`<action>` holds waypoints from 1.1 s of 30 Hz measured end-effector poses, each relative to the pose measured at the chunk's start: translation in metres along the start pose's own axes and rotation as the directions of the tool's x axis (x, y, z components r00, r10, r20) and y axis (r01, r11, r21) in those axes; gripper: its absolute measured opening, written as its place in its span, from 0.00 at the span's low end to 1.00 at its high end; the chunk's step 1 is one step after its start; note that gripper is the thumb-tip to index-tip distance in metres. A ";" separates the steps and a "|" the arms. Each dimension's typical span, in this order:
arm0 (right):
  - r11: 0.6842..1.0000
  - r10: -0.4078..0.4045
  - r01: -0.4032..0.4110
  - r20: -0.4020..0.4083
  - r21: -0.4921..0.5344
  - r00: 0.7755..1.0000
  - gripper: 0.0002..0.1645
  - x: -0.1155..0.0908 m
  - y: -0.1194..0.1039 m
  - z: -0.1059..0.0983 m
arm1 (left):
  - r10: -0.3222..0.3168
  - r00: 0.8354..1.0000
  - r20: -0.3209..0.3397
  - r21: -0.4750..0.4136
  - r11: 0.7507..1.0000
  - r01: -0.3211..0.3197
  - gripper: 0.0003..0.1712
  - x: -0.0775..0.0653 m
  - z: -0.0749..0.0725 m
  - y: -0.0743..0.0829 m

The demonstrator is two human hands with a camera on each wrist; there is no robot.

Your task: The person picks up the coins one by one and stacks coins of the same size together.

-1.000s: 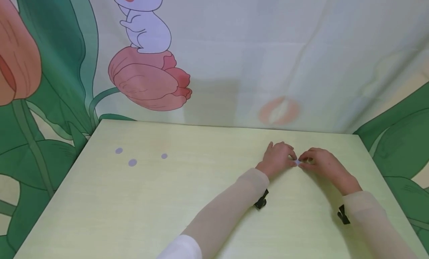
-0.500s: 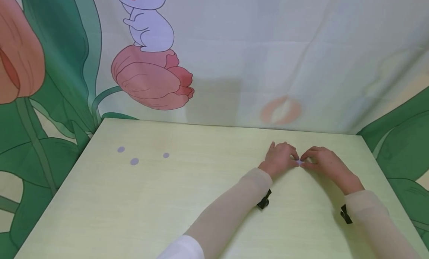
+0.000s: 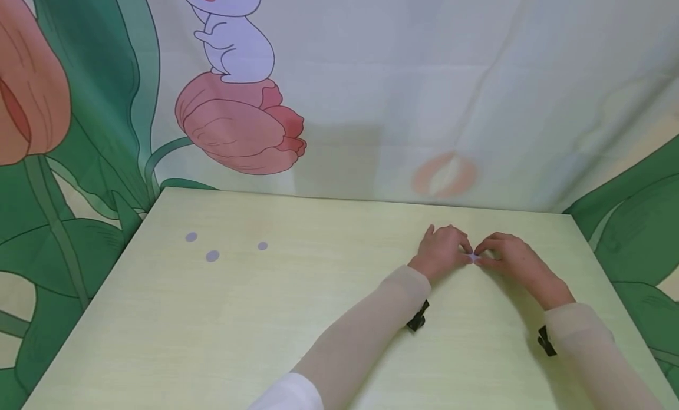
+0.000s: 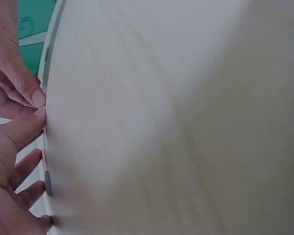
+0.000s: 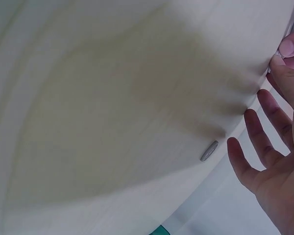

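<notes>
In the head view, my left hand (image 3: 442,251) and my right hand (image 3: 516,260) meet fingertip to fingertip over the right part of the table. Thumbs and index fingers of both hands pinch a small pale purple piece (image 3: 473,257), mostly covered by the fingertips. From the left wrist view, the left thumb (image 4: 24,129) touches the right thumb (image 4: 27,85) at the meeting point. The right wrist view has the right hand's (image 5: 279,132) other fingers spread, with a thin grey disc (image 5: 209,151) lying near the little finger.
Several flat purple discs lie at the table's left back, among them one disc (image 3: 213,255) nearest the front and another disc (image 3: 262,245) farther right. The pale table (image 3: 212,339) ends against a printed curtain (image 3: 345,92) behind it.
The head view shifts slightly. Both hands stay at the same spot, holding the purple piece with only tiny finger movement; the discs on the left have not moved.
</notes>
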State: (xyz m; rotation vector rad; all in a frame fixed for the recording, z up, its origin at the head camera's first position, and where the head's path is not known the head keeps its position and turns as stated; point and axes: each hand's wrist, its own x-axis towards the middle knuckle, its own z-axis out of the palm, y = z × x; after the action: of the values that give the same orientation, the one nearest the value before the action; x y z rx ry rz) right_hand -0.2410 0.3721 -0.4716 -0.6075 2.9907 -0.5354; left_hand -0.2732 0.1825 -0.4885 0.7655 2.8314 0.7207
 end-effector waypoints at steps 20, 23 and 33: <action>1.000 -0.010 0.010 -0.042 -0.002 0.999 0.10 -0.008 -0.005 0.007 | 0.108 0.993 0.051 0.247 0.962 -0.117 0.07 -0.008 -0.003 0.014; 1.000 -0.021 0.021 -0.053 -0.011 0.998 0.10 -0.010 -0.006 0.007 | 0.124 0.991 0.057 0.242 0.961 -0.135 0.07 -0.009 -0.004 0.017; 1.000 -0.029 0.030 -0.056 0.006 0.998 0.08 -0.015 -0.006 0.010 | 0.150 0.985 0.089 -0.046 0.988 -0.147 0.06 -0.010 -0.002 0.015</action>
State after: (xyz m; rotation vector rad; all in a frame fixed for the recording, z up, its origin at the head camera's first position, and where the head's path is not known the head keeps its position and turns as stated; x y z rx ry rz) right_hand -0.2237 0.3692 -0.4794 -0.6479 3.0353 -0.5743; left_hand -0.2585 0.1877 -0.4798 0.9855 2.6915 0.7375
